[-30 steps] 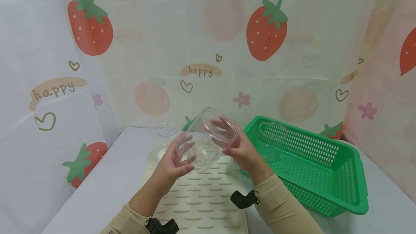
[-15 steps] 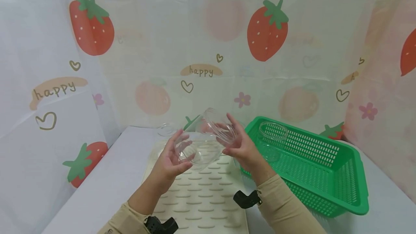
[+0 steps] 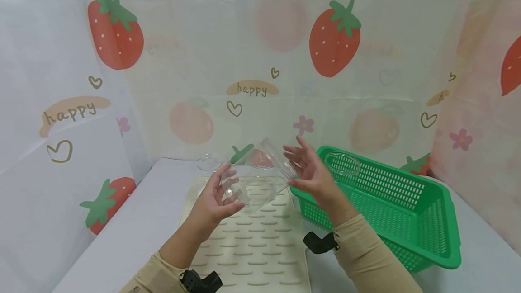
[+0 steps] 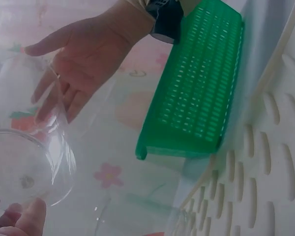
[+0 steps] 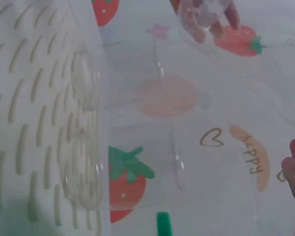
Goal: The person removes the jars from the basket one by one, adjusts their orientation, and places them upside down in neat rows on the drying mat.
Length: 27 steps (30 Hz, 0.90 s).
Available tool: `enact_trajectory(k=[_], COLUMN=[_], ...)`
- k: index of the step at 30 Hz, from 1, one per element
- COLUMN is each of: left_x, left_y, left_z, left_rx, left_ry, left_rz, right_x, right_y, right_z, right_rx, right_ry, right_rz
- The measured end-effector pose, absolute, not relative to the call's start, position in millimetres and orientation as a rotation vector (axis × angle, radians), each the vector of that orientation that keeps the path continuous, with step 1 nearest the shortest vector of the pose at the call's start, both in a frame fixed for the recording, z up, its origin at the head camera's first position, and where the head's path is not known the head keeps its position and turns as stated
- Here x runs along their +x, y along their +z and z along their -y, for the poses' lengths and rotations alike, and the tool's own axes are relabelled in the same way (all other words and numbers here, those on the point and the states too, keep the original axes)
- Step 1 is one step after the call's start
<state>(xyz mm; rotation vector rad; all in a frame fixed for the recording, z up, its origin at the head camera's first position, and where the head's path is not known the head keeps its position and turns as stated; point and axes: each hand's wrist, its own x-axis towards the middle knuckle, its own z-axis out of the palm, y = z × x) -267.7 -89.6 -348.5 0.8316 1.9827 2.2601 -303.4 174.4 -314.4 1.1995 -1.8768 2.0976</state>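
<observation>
Two hands meet above the ridged mat (image 3: 248,248): left hand (image 3: 213,200) curls round the tilted clear glass (image 3: 254,180), right hand (image 3: 311,173) at three o'clock, fingers spread, holding nothing.

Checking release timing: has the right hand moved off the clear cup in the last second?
Yes. The right hand has come off the clear cup, shifting right, toward the green basket.

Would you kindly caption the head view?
Left hand holds a clear glass over a ribbed mat; right hand open.

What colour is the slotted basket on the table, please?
The basket is bright green, clearest in the head view.
</observation>
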Motion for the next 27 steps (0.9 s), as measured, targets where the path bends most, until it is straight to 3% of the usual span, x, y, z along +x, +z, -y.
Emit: enact_trajectory(k=[14, 27], left_x=[-267, -262], left_y=[-350, -348], left_z=[88, 84], left_rx=[0.696, 0.519], left_ry=[2.043, 1.898], left_rz=[-2.255, -2.414], right_x=[-297, -291], right_y=[-287, -283], right_z=[-190, -175], right_rx=[1.248, 1.291], right_ry=[1.957, 1.646], right_rz=[1.903, 2.202])
